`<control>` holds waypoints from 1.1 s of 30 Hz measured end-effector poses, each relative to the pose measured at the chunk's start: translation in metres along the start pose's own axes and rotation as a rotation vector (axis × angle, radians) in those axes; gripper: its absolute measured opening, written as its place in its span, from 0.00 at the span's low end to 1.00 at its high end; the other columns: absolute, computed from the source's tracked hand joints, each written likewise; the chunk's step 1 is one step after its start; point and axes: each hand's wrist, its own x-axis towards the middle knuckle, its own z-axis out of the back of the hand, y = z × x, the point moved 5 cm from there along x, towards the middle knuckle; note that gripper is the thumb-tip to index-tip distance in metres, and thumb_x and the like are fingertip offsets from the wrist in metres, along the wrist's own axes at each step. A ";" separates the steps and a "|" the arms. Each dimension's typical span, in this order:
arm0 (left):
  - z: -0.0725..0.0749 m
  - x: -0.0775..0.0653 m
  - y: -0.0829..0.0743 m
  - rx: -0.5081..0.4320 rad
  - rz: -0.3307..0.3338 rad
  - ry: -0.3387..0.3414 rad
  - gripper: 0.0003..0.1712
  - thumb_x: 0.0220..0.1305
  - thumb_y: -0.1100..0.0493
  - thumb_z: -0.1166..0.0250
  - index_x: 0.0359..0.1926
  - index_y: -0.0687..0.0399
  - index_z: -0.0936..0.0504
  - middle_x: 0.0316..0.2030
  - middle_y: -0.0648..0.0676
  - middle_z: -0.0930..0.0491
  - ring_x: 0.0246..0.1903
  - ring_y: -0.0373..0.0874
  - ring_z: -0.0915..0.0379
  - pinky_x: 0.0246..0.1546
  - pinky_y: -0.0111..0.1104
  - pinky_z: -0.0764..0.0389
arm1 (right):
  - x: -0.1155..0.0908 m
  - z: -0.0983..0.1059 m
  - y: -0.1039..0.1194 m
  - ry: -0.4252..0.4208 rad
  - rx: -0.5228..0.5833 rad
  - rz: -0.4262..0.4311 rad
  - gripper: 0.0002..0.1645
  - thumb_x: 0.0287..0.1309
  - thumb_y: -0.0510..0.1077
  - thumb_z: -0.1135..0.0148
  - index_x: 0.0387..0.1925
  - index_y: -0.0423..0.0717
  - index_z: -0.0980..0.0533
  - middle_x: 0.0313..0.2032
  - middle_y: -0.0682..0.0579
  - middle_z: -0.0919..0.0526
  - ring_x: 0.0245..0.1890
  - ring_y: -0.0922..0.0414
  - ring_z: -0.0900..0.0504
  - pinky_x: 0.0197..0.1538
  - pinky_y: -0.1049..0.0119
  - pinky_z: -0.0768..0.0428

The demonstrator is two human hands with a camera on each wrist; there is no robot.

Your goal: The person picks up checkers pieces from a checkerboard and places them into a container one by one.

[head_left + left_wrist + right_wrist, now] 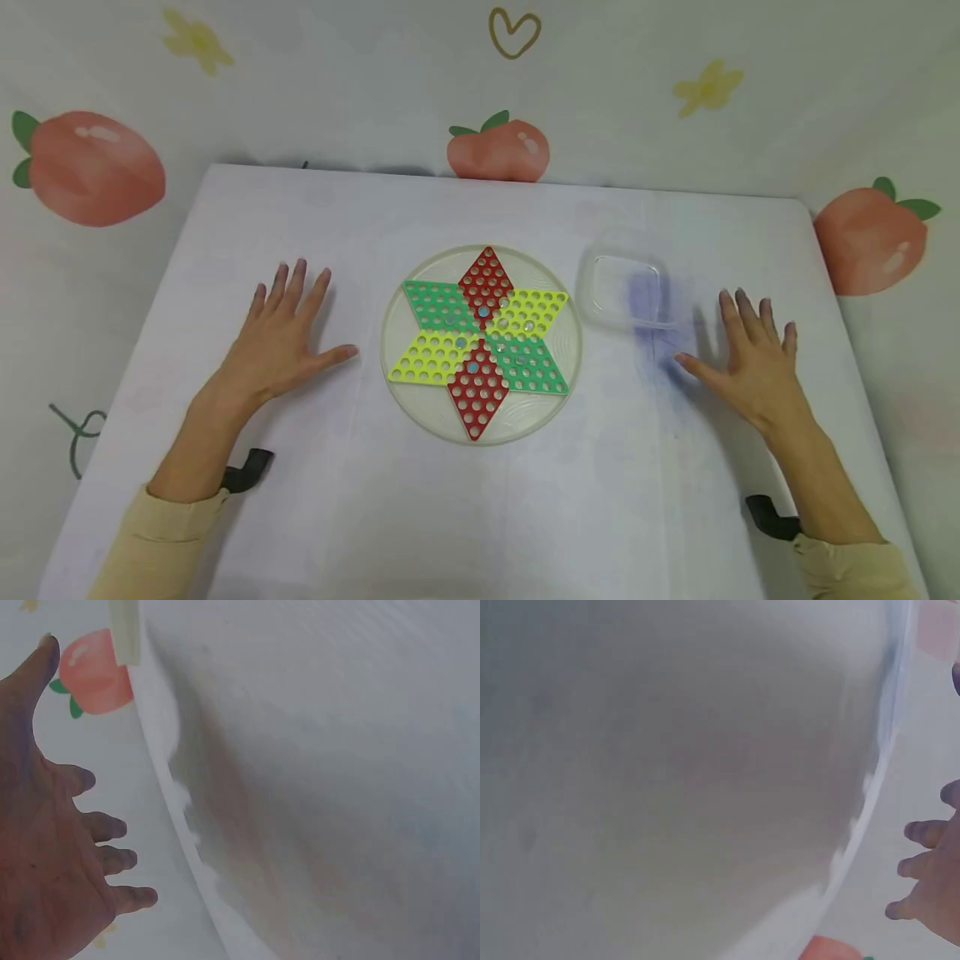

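Straight, well spread fingers on the left hand (279,337), palm down, thumb toward the middle. Much the same on the right hand (759,362), with fingers fanned out and thumb angled left; contact with the tabletop impossible to tell on either side. Between the two, near the middle of the scene and well apart from both, a round translucent board (423,408) under a six-pointed star (477,398): red at the far and near points, green far left and near right, yellow far right and near left. Around its centre, marbles (460,342) in some of the holes, blue or clear. Just right of the board, toward the far side, a clear plastic container (587,292). Farther out, black pieces (255,468) at the wrists, pale yellow sleeves (161,533), and a white table (480,517). Beyond the far edge, a pale backdrop (360,83) with printed peaches (97,169) and yellow flowers (198,42).
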 end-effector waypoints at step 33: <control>-0.004 0.015 -0.040 -0.165 -0.232 -0.097 0.69 0.41 0.42 0.18 0.79 0.45 0.50 0.76 0.59 0.48 0.71 0.61 0.46 0.65 0.55 0.35 | -0.012 0.007 0.075 -0.364 0.311 0.323 0.43 0.40 0.39 0.22 0.63 0.41 0.26 0.55 0.42 0.22 0.53 0.47 0.25 0.59 0.74 0.33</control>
